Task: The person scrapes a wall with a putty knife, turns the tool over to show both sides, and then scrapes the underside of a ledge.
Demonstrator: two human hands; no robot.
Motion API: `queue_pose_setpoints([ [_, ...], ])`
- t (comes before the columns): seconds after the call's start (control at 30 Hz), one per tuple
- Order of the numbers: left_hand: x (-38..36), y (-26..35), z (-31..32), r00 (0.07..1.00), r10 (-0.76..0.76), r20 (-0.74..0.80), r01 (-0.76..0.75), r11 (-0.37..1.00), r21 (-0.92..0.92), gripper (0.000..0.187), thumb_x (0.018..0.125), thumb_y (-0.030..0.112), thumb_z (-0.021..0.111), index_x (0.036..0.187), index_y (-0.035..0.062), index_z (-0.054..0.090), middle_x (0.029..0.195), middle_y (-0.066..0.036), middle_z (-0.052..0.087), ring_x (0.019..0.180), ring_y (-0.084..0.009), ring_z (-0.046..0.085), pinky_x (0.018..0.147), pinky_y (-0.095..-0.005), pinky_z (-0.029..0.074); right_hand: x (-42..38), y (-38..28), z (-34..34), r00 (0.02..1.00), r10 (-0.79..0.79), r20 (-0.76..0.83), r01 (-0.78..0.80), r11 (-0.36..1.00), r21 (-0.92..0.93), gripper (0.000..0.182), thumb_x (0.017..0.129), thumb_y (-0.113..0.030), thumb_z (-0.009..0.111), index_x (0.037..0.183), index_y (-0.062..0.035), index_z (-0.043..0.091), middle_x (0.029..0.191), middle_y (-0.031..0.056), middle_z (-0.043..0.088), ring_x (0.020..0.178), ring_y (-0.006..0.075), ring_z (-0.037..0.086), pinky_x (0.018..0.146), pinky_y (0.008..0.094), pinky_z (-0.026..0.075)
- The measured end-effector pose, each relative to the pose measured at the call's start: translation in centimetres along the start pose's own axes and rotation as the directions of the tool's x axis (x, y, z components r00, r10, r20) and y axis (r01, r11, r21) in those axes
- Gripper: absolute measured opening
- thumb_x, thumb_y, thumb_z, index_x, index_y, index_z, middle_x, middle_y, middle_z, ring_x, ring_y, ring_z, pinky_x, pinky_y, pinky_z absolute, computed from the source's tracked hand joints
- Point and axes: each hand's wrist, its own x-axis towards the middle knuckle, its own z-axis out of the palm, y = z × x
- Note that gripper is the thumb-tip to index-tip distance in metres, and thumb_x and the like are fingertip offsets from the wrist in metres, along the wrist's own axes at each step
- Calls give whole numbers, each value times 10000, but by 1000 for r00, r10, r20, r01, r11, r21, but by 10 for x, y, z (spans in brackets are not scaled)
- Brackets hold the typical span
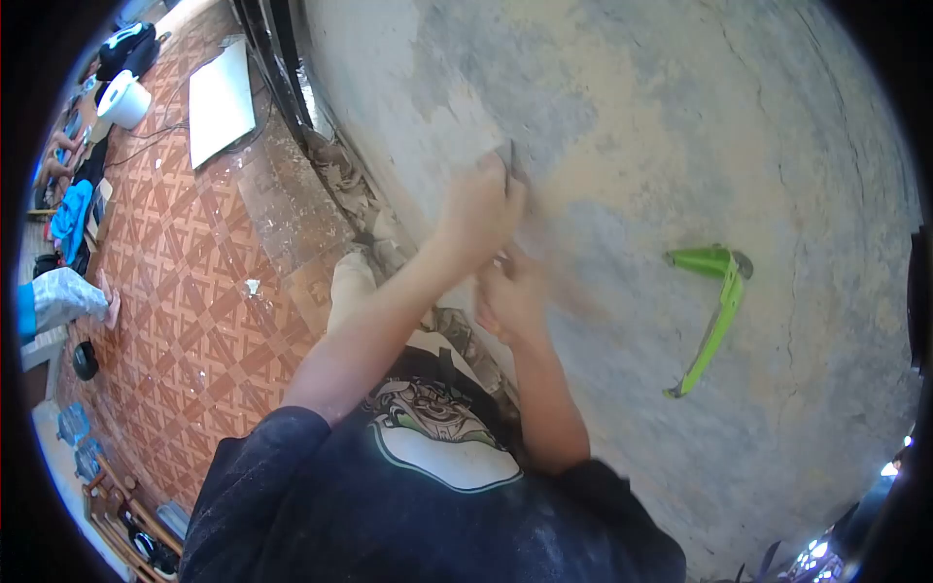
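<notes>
My left hand is closed around a flat, thin-edged tool that looks like a scraper, held against the plastered wall. Motion blurs the tool, and its grip is hidden by the fingers. Just below, my right hand is closed near the wall, close to the left wrist. A small dark end shows at its fingertips, but I cannot make out what it holds. Pale and grey patches cover the wall around both hands. To their right, a bright green angled piece stands out from the wall.
Patterned floor tiles lie to the left, with debris along the wall's foot. A white board, a white bucket and cables are on the floor. At the left edge, another person's leg shows near blue cloth.
</notes>
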Motion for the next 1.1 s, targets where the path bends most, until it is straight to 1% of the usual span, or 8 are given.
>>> queue_pose_setpoints([
  [0.07, 18, -1, -22, 948, -209, 241, 253, 953, -167, 338, 883, 180, 492, 1037, -121, 485, 668, -276, 607, 638, -465, 612, 605, -490, 504, 6, 5, 4, 998, -57, -3, 57, 998, -12, 431, 909, -34, 527, 1333, 3, 452, 531, 20, 502, 315, 81, 391, 307, 255, 292],
  [0.2, 17, 1, -12, 999, 33, 34, -29, 992, -124, 368, 880, 180, 495, 1056, -143, 473, 640, -264, 602, 612, -455, 613, 610, -498, 504, -25, -2, 11, 974, -174, -143, 159, 981, -113, 341, 927, -69, 517, 1256, 19, 496, 501, 8, 463, 313, 79, 376, 299, 245, 280],
  [0.43, 31, -36, -22, 973, -222, 61, 229, 955, -190, 336, 868, 170, 535, 1066, -93, 605, 640, -258, 586, 644, -400, 630, 562, -429, 484, 30, 1, 22, 990, -84, 110, 97, 988, -120, 520, 910, -56, 502, 1409, -14, 362, 490, 7, 442, 341, 77, 393, 321, 247, 301],
  [0.63, -25, -42, 13, 908, -400, 123, 416, 833, -365, 360, 846, 150, 592, 1133, -67, 591, 720, -271, 618, 691, -402, 641, 619, -429, 503, -2, 70, -11, 1000, 4, -7, -5, 992, -125, 620, 931, -69, 461, 1497, -61, 207, 521, -34, 375, 371, 63, 331, 352, 235, 309],
  [0.77, -56, -14, 17, 869, -344, 355, 460, 825, -327, 445, 847, 125, 594, 1237, -77, 520, 900, -317, 627, 828, -415, 647, 735, -433, 511, -37, 87, -30, 991, 1, -130, -7, 999, -46, 452, 980, -116, 445, 1411, -23, 347, 556, -54, 374, 412, 48, 333, 383, 214, 289],
  [0.83, -64, -6, 23, 981, -163, 109, 193, 891, -410, 544, 864, 115, 544, 1345, -77, 377, 1122, -360, 548, 980, -479, 583, 842, -469, 488, -34, 89, -31, 984, -40, -173, 30, 998, -55, 388, 997, -142, 442, 1361, -12, 408, 565, -57, 389, 422, 42, 340, 391, 209, 278],
  [0.87, -65, -13, 21, 924, -223, 310, 348, 824, -447, 608, 859, 105, 547, 1384, -83, 307, 1279, -370, 447, 1096, -491, 523, 939, -457, 447, -26, 94, -30, 984, -70, -163, 61, 996, -60, 376, 1013, -170, 422, 1355, -14, 428, 584, -53, 406, 430, 35, 344, 389, 204, 275],
  [1.1, 0, -38, 0, 945, -308, 107, 322, 831, -453, 607, 861, 82, 536, 1390, -81, 287, 1141, -382, 522, 1015, -483, 560, 831, -452, 488, 51, 70, 1, 966, -243, -88, 236, 968, -89, 307, 1023, -213, 420, 1198, 13, 534, 618, -39, 462, 455, 25, 368, 400, 207, 284],
])
